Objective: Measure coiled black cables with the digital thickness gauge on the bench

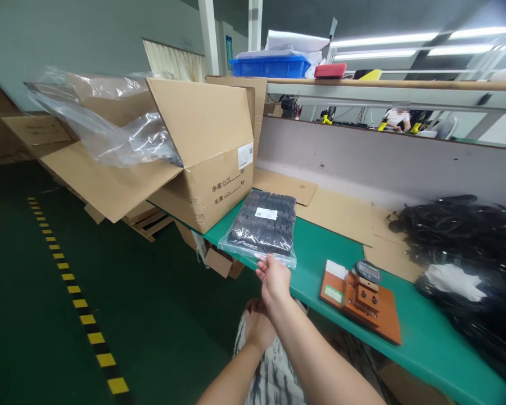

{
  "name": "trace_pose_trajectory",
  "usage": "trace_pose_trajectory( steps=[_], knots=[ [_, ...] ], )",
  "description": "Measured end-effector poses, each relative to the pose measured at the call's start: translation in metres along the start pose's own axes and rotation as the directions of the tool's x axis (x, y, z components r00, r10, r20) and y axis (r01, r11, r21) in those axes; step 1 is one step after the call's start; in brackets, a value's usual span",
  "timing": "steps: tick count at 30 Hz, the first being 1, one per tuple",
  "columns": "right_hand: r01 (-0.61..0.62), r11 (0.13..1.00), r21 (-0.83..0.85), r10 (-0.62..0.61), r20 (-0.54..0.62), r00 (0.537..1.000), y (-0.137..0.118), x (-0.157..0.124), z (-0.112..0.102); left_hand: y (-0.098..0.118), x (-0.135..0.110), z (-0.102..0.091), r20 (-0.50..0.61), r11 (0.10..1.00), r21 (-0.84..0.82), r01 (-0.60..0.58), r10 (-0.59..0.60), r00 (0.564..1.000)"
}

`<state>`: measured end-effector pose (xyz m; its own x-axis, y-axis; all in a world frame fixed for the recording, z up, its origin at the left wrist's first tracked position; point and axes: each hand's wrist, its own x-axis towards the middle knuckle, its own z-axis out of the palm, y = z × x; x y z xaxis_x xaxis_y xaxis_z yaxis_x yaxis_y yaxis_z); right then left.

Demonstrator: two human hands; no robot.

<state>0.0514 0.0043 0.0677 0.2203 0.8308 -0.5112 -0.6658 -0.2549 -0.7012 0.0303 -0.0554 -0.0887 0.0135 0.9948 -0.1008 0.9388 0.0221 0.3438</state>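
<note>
My right hand [275,281] pinches the near edge of a clear zip-lock bag [263,225] between thumb and fingers. The bag lies flat on the green bench top and is packed with dark, thin strands, perhaps cables. A white label [266,213] is stuck on its upper side. Resting on my lap, my left hand [259,323] lies on the patterned cloth with its fingers laid down and holds nothing. Just right of the bag is a brown fixture board [362,306] with a digital dial gauge [366,271].
A large open carton [219,185] with a plastic liner [126,138] stands left of the bag. Flat cardboard [341,214] runs along the bench's back. Black cables [468,236] are heaped at right. The shelf above carries a blue bin [272,67]. A person [398,117] sits beyond.
</note>
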Motion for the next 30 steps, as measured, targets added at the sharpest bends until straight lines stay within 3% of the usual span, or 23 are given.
trace_pose_trajectory(
  steps=[6, 15, 19, 30],
  knots=[
    [-0.022, 1.000, -0.003, 0.022, 0.030, 0.999, -0.002, 0.001, 0.002, -0.004, 0.003, 0.009, -0.025, 0.998, -0.053, -0.034, 0.032, 0.999],
    [-0.061, 0.998, 0.016, 0.061, 0.028, 0.998, -0.034, 0.004, -0.027, -0.001, 0.003, 0.013, -0.062, 0.994, -0.111, -0.019, 0.012, 0.998],
    [-0.107, 0.994, 0.007, 0.106, 0.066, 0.992, -0.028, 0.002, -0.023, 0.001, 0.002, 0.014, -0.064, 0.994, -0.110, -0.009, 0.002, 0.998],
    [-0.051, 0.999, -0.020, 0.051, 0.028, 0.998, -0.026, 0.005, -0.017, 0.000, 0.001, 0.023, -0.091, 0.992, -0.117, -0.053, 0.043, 0.995]
  ],
)
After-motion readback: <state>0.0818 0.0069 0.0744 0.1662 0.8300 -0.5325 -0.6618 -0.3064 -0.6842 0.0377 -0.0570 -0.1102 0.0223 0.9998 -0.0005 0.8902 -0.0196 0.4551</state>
